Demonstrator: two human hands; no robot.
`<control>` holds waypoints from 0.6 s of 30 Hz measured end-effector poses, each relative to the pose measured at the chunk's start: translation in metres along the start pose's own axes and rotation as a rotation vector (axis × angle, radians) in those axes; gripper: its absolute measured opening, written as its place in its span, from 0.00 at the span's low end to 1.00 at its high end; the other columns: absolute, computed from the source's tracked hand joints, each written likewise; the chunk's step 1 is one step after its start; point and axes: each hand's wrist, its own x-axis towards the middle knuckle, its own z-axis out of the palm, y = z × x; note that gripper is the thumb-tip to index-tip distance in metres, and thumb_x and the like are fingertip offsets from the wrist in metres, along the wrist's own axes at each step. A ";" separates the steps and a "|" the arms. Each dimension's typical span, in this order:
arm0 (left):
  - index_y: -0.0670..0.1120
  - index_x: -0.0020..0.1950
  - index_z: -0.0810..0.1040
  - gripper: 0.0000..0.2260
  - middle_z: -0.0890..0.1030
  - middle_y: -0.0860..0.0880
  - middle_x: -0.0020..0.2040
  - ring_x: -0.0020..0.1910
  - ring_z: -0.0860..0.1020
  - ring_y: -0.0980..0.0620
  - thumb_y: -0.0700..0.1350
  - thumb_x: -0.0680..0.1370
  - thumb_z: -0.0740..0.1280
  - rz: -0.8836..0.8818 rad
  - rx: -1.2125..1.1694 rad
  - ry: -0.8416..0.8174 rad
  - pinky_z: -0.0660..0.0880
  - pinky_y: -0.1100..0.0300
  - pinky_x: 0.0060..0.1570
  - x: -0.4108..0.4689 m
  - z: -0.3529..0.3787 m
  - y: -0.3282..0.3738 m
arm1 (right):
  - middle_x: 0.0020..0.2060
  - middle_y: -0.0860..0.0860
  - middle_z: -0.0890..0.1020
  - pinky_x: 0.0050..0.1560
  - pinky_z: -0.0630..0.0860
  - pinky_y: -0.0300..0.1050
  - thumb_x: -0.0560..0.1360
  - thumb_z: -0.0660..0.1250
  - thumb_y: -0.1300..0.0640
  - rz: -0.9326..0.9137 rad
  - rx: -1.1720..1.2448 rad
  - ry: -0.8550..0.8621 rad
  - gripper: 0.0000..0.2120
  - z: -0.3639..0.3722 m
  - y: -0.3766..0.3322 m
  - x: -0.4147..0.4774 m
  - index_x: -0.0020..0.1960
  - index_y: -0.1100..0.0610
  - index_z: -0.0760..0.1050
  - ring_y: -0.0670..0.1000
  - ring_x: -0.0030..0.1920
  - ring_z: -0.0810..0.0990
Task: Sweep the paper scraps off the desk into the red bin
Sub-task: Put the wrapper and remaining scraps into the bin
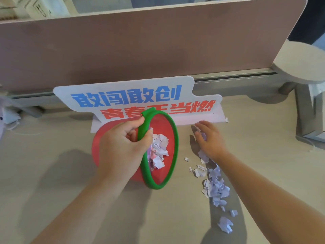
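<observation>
Gripping red bin (95, 148); flat on scraps (217, 189)

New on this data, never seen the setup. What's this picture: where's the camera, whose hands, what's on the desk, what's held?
No robot: a person works with two bare hands. The one picture comes from a wide-angle camera on their head, looking forward and down. The left hand grips the green rim of the red bin, held tipped sideways, mouth facing right; some paper scraps lie inside. The right hand rests open on a trail of loose scraps on the desk beside the bin. Behind stand a lettered sign and a pink divider.
</observation>
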 end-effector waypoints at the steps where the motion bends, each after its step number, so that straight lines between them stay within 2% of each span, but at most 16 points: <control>1: 0.52 0.53 0.82 0.12 0.70 0.54 0.26 0.27 0.68 0.57 0.45 0.70 0.73 0.004 0.005 0.003 0.67 0.71 0.31 0.000 0.000 0.001 | 0.67 0.56 0.72 0.69 0.61 0.48 0.78 0.61 0.55 -0.013 -0.042 0.010 0.17 0.001 -0.002 0.004 0.65 0.58 0.73 0.57 0.67 0.68; 4: 0.52 0.53 0.82 0.13 0.69 0.52 0.25 0.29 0.69 0.56 0.45 0.69 0.73 0.009 0.021 0.010 0.68 0.72 0.33 -0.001 -0.001 0.001 | 0.72 0.53 0.65 0.72 0.54 0.47 0.80 0.56 0.54 -0.084 -0.161 -0.171 0.18 0.003 -0.006 0.003 0.68 0.57 0.69 0.55 0.73 0.60; 5: 0.52 0.53 0.82 0.13 0.70 0.51 0.26 0.30 0.69 0.56 0.45 0.69 0.73 0.011 0.024 0.007 0.68 0.72 0.33 -0.001 -0.002 0.001 | 0.73 0.50 0.64 0.71 0.55 0.46 0.80 0.55 0.53 -0.088 -0.174 -0.243 0.19 0.002 -0.007 -0.003 0.69 0.56 0.68 0.53 0.73 0.60; 6: 0.51 0.53 0.82 0.13 0.71 0.51 0.26 0.30 0.69 0.56 0.45 0.69 0.73 0.014 0.024 0.005 0.68 0.72 0.33 -0.002 -0.003 0.001 | 0.72 0.50 0.66 0.70 0.58 0.45 0.80 0.55 0.53 -0.096 -0.160 -0.261 0.18 0.000 -0.007 -0.010 0.67 0.56 0.71 0.53 0.72 0.63; 8: 0.52 0.53 0.82 0.13 0.70 0.51 0.26 0.29 0.69 0.56 0.46 0.69 0.73 0.016 0.026 0.011 0.67 0.71 0.33 -0.001 -0.005 -0.001 | 0.59 0.53 0.80 0.60 0.67 0.41 0.79 0.56 0.51 -0.109 -0.083 -0.130 0.17 -0.006 -0.007 -0.027 0.55 0.57 0.80 0.55 0.61 0.75; 9: 0.52 0.53 0.82 0.13 0.70 0.52 0.26 0.29 0.69 0.56 0.46 0.69 0.73 0.012 0.025 0.017 0.67 0.71 0.32 -0.001 -0.006 -0.001 | 0.50 0.54 0.83 0.52 0.69 0.40 0.78 0.56 0.50 -0.079 -0.033 -0.024 0.17 -0.011 -0.007 -0.031 0.49 0.58 0.82 0.55 0.53 0.79; 10: 0.52 0.53 0.82 0.13 0.69 0.52 0.26 0.28 0.68 0.56 0.47 0.69 0.73 0.003 0.023 0.021 0.67 0.71 0.31 0.000 -0.006 -0.002 | 0.46 0.53 0.83 0.47 0.69 0.40 0.77 0.57 0.51 0.001 0.022 0.077 0.16 -0.016 -0.004 -0.029 0.46 0.58 0.81 0.54 0.48 0.79; 12: 0.53 0.53 0.82 0.13 0.68 0.53 0.25 0.27 0.67 0.56 0.47 0.69 0.73 -0.006 0.015 0.016 0.65 0.70 0.31 0.001 -0.006 -0.003 | 0.51 0.53 0.79 0.48 0.68 0.43 0.77 0.59 0.53 0.215 0.102 0.238 0.12 -0.027 0.006 -0.010 0.50 0.58 0.78 0.55 0.50 0.77; 14: 0.53 0.53 0.82 0.13 0.70 0.54 0.27 0.27 0.67 0.56 0.47 0.69 0.73 -0.012 0.006 0.008 0.65 0.70 0.31 0.003 -0.005 -0.004 | 0.54 0.53 0.76 0.47 0.69 0.45 0.78 0.57 0.54 0.318 0.082 0.242 0.11 -0.035 0.021 0.014 0.51 0.59 0.75 0.57 0.53 0.75; 16: 0.54 0.53 0.82 0.13 0.70 0.55 0.27 0.26 0.67 0.56 0.47 0.69 0.73 -0.028 -0.003 0.005 0.65 0.69 0.31 0.003 -0.004 -0.004 | 0.47 0.53 0.74 0.39 0.66 0.44 0.78 0.56 0.55 0.301 0.048 0.131 0.08 -0.036 0.031 0.028 0.43 0.57 0.69 0.59 0.48 0.75; 18: 0.54 0.53 0.82 0.13 0.69 0.55 0.26 0.26 0.67 0.56 0.48 0.69 0.73 -0.038 0.000 0.008 0.65 0.71 0.30 0.003 -0.003 -0.004 | 0.47 0.51 0.73 0.41 0.65 0.44 0.77 0.56 0.56 0.284 0.026 0.069 0.06 -0.032 0.035 0.027 0.42 0.54 0.65 0.58 0.47 0.74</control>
